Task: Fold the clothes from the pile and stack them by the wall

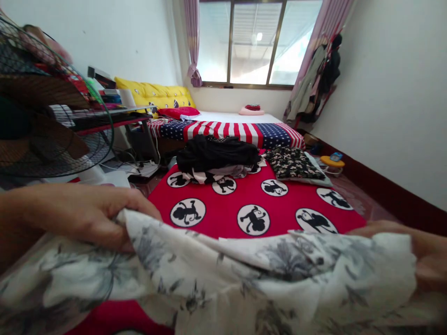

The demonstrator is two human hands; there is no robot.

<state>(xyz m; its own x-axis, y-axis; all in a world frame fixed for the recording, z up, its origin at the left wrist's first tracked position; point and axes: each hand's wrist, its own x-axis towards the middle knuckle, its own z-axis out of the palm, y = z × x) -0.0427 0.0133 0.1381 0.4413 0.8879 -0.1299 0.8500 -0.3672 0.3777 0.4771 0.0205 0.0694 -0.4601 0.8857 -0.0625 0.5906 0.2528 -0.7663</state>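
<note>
A white cloth with a grey flower print point(223, 274) stretches across the bottom of the view, close to the camera. My left hand point(80, 214) grips its left edge with fingers curled round the fabric. At the right edge my right hand point(419, 251) holds the other end, mostly hidden behind the cloth and blurred. Beyond the cloth lies a red mat with black monkey figures in white circles point(251, 204).
A heap of black and striped clothes point(216, 158) and a folded dark floral garment point(293, 163) lie at the mat's far end. Behind them is a bed with a stars-and-stripes sheet point(240, 130). A standing fan point(52, 111) and cluttered desk stand on the left.
</note>
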